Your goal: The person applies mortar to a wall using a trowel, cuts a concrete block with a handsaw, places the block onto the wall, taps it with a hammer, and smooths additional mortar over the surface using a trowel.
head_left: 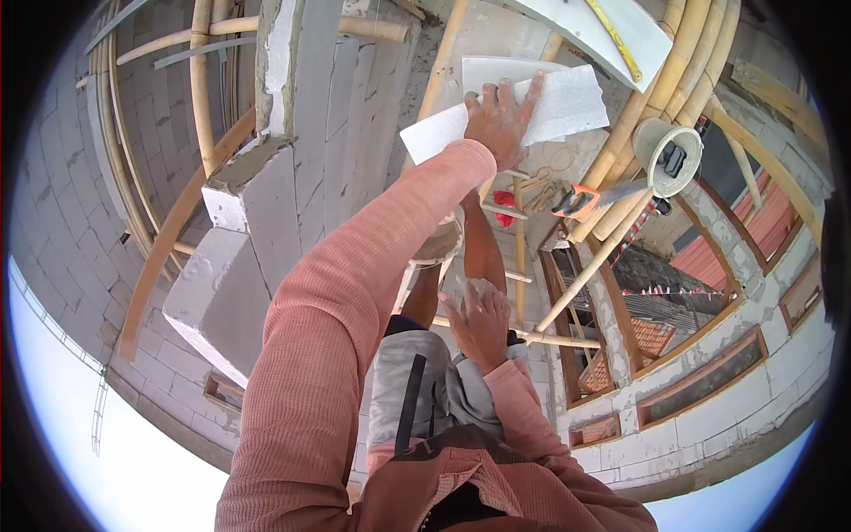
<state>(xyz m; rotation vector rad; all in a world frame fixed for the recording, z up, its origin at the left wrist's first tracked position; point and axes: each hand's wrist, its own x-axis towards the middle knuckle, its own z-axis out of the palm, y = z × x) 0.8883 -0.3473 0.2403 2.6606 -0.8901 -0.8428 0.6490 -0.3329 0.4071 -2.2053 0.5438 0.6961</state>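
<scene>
My left hand lies palm down on a white, rough-edged block piece, its fingers spread across the top. Under that piece, a second flat white slab shows in part. At the lower middle, my right hand is by my knee with its fingers apart and no object visible in it. A larger white block at the upper right bears a long yellow tool. To the right of my left hand, a saw with an orange handle lies over bamboo poles.
A pale bucket with a dark object inside stands at the right, near the saw's tip. Bamboo poles run along the upper right. A stepped grey block wall rises at the left. Red cloth lies below my left hand.
</scene>
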